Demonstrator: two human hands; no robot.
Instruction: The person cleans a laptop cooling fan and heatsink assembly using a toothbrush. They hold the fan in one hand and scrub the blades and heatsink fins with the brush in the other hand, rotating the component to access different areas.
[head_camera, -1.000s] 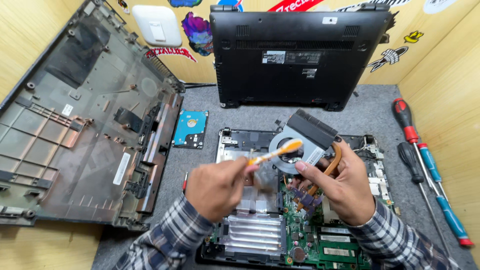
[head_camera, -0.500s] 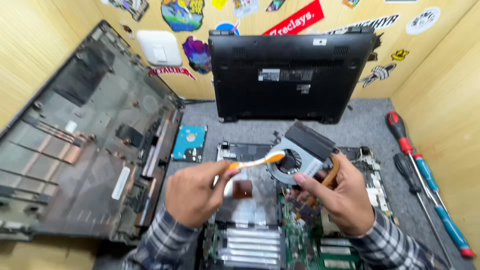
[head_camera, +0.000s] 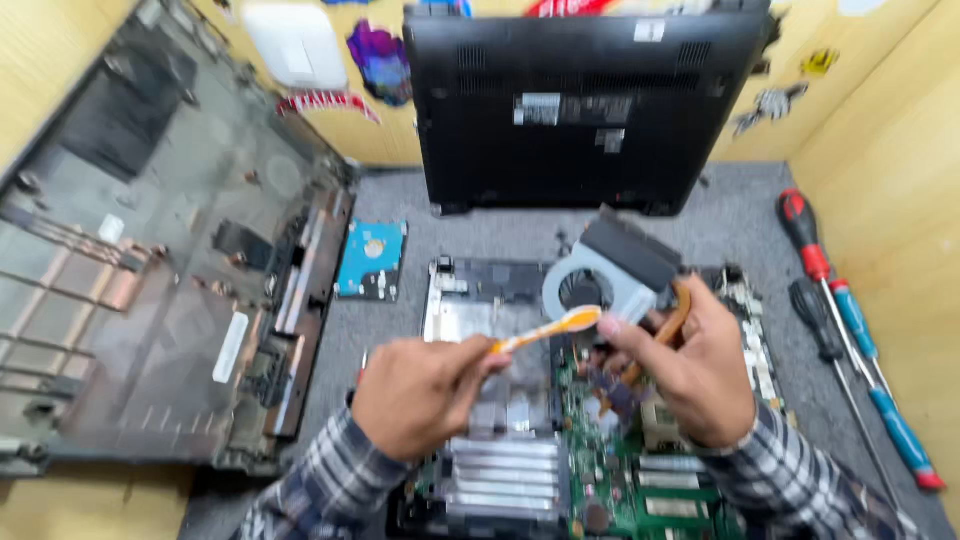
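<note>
My left hand (head_camera: 420, 395) grips an orange and white toothbrush (head_camera: 552, 328), its head pointing right toward a laptop cooling fan (head_camera: 612, 272). My right hand (head_camera: 690, 370) holds that fan with its copper heat pipe (head_camera: 668, 328), lifted above an open laptop motherboard (head_camera: 590, 450). The brush head sits close to the fan's round opening and my right fingertip. The view is motion-blurred.
A laptop bottom case (head_camera: 160, 250) leans at the left. A black laptop lid (head_camera: 580, 100) stands against the stickered wooden back wall. A hard drive (head_camera: 370, 260) lies on the grey mat. Several screwdrivers (head_camera: 850, 320) lie at the right.
The camera has dipped and shifted. Both hands with the brush and fan stay together over the motherboard; the brush head remains near the fan opening.
</note>
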